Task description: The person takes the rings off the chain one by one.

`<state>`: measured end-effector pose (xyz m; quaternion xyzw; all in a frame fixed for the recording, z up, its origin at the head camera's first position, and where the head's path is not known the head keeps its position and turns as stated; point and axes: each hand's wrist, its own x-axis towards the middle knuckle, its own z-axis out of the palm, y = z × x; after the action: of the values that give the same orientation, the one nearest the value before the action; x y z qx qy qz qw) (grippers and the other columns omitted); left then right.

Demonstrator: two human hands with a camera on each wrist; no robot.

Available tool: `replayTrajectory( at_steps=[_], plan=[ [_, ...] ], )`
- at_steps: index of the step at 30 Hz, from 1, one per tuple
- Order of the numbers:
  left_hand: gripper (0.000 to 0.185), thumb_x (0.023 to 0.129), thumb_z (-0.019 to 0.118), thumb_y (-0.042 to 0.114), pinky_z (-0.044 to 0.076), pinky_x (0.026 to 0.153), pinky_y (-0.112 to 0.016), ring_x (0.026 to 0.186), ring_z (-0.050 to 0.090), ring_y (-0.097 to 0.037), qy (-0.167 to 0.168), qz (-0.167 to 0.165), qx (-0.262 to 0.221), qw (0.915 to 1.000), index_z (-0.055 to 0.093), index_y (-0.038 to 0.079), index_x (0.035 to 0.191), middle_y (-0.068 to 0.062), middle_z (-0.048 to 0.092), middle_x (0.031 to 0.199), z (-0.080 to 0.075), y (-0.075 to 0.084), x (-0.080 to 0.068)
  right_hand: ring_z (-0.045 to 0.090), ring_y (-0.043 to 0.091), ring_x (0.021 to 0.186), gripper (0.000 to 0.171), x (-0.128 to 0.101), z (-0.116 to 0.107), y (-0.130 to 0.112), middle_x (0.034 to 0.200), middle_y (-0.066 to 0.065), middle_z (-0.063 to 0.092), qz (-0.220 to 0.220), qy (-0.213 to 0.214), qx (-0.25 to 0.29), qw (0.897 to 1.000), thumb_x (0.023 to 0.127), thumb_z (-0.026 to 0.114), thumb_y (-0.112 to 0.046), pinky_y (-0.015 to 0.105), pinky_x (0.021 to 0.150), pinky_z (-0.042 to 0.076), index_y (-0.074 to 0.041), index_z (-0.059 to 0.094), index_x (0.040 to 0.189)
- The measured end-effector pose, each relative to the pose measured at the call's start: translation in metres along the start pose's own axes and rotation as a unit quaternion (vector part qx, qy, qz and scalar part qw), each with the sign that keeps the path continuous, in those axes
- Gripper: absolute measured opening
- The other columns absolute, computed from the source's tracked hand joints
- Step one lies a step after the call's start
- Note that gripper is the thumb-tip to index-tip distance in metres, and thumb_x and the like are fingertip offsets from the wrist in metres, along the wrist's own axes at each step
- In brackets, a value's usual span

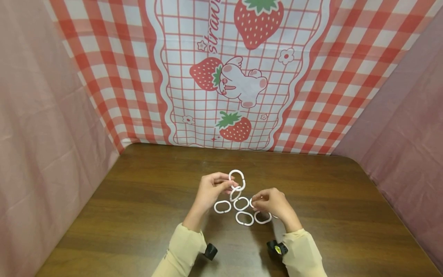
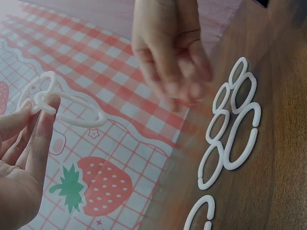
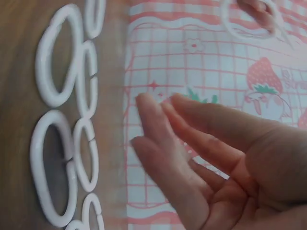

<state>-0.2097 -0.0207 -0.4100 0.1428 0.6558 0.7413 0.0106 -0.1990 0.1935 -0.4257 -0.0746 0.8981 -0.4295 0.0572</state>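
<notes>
My left hand (image 1: 212,190) pinches a pair of joined white plastic chain links between thumb and fingertips, raised off the table. The upper link (image 1: 236,171) stands above the fingertips; the other link (image 1: 231,195) hangs from it. In the left wrist view, the fingertips cover part of the joined links (image 2: 81,122). My right hand (image 1: 273,202) hovers over the loose links, fingers bent loosely; the right wrist view shows nothing between its fingertips (image 3: 144,103). Below the hands lie several loose white links, among them a left one (image 1: 215,207) and a front one (image 1: 237,218).
The links lie on a brown wooden table (image 1: 138,215). Behind it hangs a red-and-white strawberry cloth (image 1: 187,104), with pink curtains (image 1: 52,115) at both sides. Black wrist cameras (image 1: 210,251) sit by the cream sleeves (image 1: 183,246).
</notes>
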Motion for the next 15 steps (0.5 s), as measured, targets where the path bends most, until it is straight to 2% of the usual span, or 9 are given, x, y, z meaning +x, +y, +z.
replayTrajectory(
  at_steps=[5,8,15],
  plan=[
    [0.021,0.088,0.064,-0.004,0.06,0.067,-0.023,0.07,0.068,-0.002,-0.007,-0.002,0.009,0.9999,0.062,-0.02,0.103,-0.036,0.067,0.095,0.0,-0.002,0.0,0.07,0.016,0.071,0.023,0.002,-0.008,-0.002,0.086,0.026,0.072,-0.023,-0.011,0.1,0.995,0.088,0.064,-0.001,0.036,0.066,0.062,0.016,0.065,0.104],
    [0.021,0.089,0.064,-0.004,0.06,0.066,-0.023,0.067,0.066,-0.001,-0.017,-0.003,0.014,0.9998,0.063,-0.019,0.104,-0.036,0.067,0.095,0.001,-0.004,0.0,0.07,0.012,0.072,0.026,0.001,-0.011,-0.005,0.089,0.027,0.072,-0.028,-0.004,0.123,0.992,0.09,0.064,-0.001,0.033,0.065,0.061,0.018,0.063,0.107],
    [0.023,0.09,0.062,-0.004,0.06,0.065,-0.024,0.065,0.065,-0.002,-0.048,-0.006,0.027,0.9985,0.063,-0.02,0.106,-0.039,0.066,0.096,0.001,-0.004,-0.001,0.071,0.008,0.072,0.025,-0.005,-0.014,-0.017,0.089,0.026,0.073,-0.025,0.045,0.153,0.987,0.091,0.062,-0.002,0.02,0.063,0.059,0.016,0.064,0.108]
  ],
)
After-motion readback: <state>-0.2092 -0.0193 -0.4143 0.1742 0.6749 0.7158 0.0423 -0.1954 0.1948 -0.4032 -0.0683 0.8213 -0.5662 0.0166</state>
